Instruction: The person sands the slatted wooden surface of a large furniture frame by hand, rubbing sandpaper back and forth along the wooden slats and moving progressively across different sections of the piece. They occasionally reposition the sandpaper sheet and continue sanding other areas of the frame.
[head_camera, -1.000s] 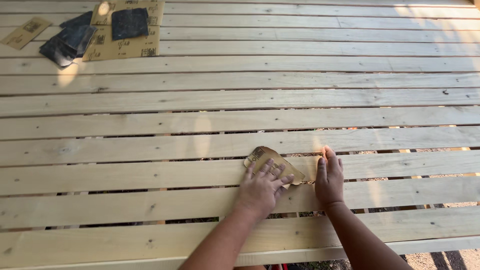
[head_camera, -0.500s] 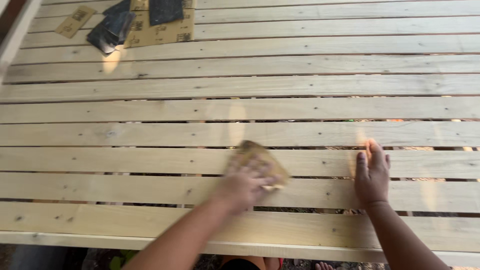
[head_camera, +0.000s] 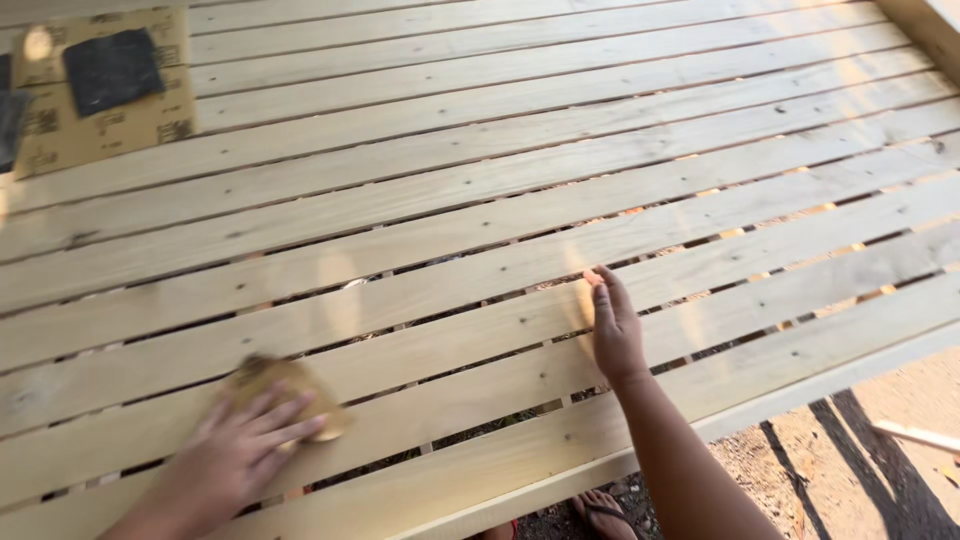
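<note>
A slatted frame of pale wooden boards fills the head view. My left hand presses a folded tan piece of sandpaper flat onto a near slat at lower left; the hand is blurred. My right hand lies flat, fingers together, on a slat right of centre and holds nothing. The two hands are far apart on neighbouring near slats.
A tan sandpaper sheet with a dark square piece on it lies at the far left corner. The frame's near edge runs diagonally; below it are dirt ground, a sandalled foot and a thin stick.
My left hand has slid the sandpaper leftward along the slats, away from my right hand, which stays planted. The camera view has shifted and tilted.
</note>
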